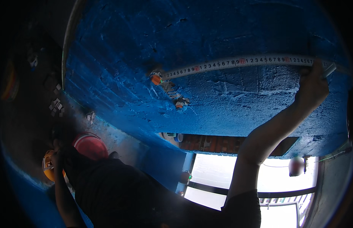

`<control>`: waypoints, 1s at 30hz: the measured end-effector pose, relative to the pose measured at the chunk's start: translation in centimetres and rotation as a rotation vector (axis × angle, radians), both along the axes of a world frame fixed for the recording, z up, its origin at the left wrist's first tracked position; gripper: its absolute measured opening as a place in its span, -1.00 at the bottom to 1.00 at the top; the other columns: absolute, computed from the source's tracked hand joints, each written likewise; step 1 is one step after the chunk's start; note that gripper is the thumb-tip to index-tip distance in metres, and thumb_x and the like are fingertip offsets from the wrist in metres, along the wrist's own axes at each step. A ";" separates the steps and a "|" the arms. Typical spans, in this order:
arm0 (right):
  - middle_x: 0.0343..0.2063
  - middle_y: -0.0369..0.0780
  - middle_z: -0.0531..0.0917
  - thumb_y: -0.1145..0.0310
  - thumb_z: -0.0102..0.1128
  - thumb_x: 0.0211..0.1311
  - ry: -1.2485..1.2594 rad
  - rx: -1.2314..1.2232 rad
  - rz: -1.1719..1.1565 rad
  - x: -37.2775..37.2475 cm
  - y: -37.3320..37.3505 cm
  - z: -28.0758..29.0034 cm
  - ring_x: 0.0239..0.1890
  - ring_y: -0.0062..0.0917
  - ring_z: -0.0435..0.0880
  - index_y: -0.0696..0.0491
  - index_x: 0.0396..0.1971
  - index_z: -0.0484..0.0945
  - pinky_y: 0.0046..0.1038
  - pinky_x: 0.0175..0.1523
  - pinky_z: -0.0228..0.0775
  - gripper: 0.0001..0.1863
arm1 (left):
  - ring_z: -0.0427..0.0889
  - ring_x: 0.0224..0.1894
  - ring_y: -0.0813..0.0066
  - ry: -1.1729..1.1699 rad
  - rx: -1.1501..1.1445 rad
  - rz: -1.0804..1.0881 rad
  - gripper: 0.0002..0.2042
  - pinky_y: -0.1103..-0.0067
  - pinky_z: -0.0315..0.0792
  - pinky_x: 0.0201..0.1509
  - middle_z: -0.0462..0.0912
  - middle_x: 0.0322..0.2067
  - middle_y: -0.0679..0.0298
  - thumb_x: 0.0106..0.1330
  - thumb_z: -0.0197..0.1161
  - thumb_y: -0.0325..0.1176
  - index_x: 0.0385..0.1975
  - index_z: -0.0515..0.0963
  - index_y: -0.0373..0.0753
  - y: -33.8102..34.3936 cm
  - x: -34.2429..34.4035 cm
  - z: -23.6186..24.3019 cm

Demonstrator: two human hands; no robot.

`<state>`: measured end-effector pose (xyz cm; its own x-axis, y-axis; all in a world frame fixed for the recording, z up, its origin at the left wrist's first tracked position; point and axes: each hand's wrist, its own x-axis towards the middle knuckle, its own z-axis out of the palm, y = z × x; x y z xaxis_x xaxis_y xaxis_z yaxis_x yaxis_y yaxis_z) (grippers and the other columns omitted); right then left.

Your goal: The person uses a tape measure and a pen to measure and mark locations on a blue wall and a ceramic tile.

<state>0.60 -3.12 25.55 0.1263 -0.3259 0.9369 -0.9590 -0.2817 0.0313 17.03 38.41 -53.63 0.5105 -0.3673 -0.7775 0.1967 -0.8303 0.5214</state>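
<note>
My right hand [312, 85], at the upper right, pinches the thin, bendy, light tape measure [237, 62] flat on the blue wall [222, 26]; my left hand is out of sight.

Tape measure [241, 62] flat along wall [222, 22], right hand [311, 85] at right end, bucket [91, 146] lower left.

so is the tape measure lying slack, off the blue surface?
No. The tape measure runs taut and flat along the blue surface, its far end pressed there by the right hand.
</note>
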 end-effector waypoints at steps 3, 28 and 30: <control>-0.69 -0.29 0.65 -0.12 0.15 0.16 0.003 0.012 -0.008 0.0 0.2 0.0 -0.63 -0.66 0.57 0.12 -0.58 0.67 -0.50 -0.50 0.33 -0.46 | 0.68 -0.09 0.14 -0.006 -0.054 0.000 -0.50 0.42 0.49 -0.04 0.70 -0.22 -0.07 0.23 0.16 -0.06 -0.13 0.61 -0.48 0.1 0.0 -0.6; -0.69 -0.28 0.65 -0.10 0.15 0.14 0.172 -0.077 -0.029 -0.4 -0.6 0.2 -0.61 -0.61 0.59 0.11 -0.61 0.68 -0.39 -0.42 0.40 -0.48 | 0.69 -0.27 0.31 0.015 -0.147 0.068 -0.43 0.45 0.46 -0.23 0.68 -0.40 -0.01 0.25 0.21 0.04 -0.23 0.60 -0.53 -0.6 -0.5 -1.2; -0.70 -0.28 0.64 -0.09 0.16 0.13 0.030 -0.037 -0.009 0.5 0.0 -0.4 -0.63 -0.62 0.57 0.13 -0.61 0.67 -0.41 -0.45 0.38 -0.48 | 0.69 -0.26 0.30 0.019 -0.125 0.070 -0.45 0.46 0.47 -0.21 0.68 -0.38 -0.01 0.25 0.21 0.02 -0.22 0.60 -0.52 -0.5 -0.5 -1.0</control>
<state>1.14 -3.12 25.10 0.1513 -0.2923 0.9443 -0.9601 -0.2708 0.0700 16.53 37.88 -54.64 0.5243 -0.4254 -0.7376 0.2628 -0.7431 0.6154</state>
